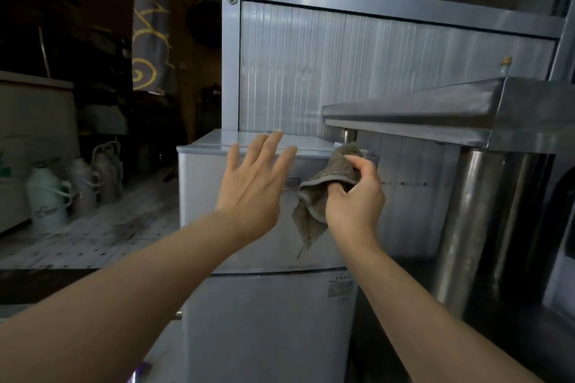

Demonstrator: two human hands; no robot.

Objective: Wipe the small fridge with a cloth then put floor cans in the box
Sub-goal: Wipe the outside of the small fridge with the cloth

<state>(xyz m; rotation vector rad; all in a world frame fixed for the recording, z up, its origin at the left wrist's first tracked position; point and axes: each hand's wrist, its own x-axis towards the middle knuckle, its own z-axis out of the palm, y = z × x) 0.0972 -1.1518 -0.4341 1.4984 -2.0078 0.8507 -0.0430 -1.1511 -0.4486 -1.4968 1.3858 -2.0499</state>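
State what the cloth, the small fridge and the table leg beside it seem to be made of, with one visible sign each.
Cloth: soft terry-like fabric, grey-brown; it droops and shows a stitched hem.
Small fridge: probably painted metal, smooth silvery-grey with a dull sheen.
Table leg: likely stainless steel; bright streaked reflections run down it.

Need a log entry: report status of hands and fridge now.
Left hand open, fingers spread before small grey fridge. Right hand grips brown terry cloth at upper door. Steel counter overhangs right.
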